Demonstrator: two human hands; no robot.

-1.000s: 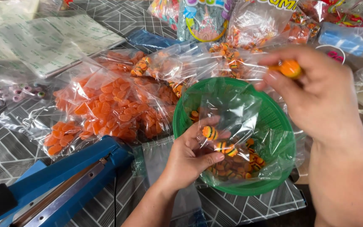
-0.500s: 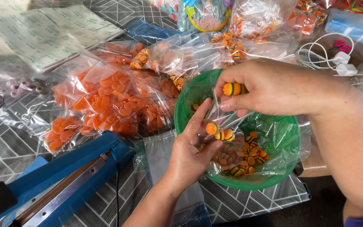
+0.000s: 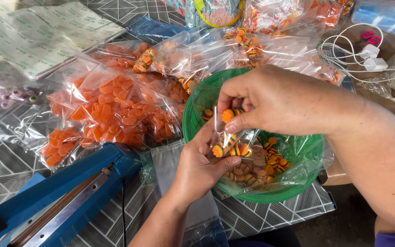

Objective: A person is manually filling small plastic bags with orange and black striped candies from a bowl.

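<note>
My left hand (image 3: 196, 165) pinches a small clear plastic bag (image 3: 227, 144) open over a green plastic basket (image 3: 270, 194). Three burger-shaped gummy candies sit inside that bag. My right hand (image 3: 270, 98) holds one orange, striped burger gummy (image 3: 229, 114) between thumb and fingers, right at the bag's mouth. The basket is lined with clear plastic and holds a heap of the same gummies (image 3: 261, 167).
A blue heat sealer (image 3: 65, 196) lies at the lower left. Clear bags of orange slice gummies (image 3: 108, 107) cover the patterned tabletop left of the basket. More candy bags (image 3: 248, 41) lie behind it. A white cable (image 3: 366, 57) and flat empty bags (image 3: 37, 34) lie further off.
My right hand came from the upper right down and left to the small bag's mouth, carrying the gummy. My left hand stayed on the bag.
</note>
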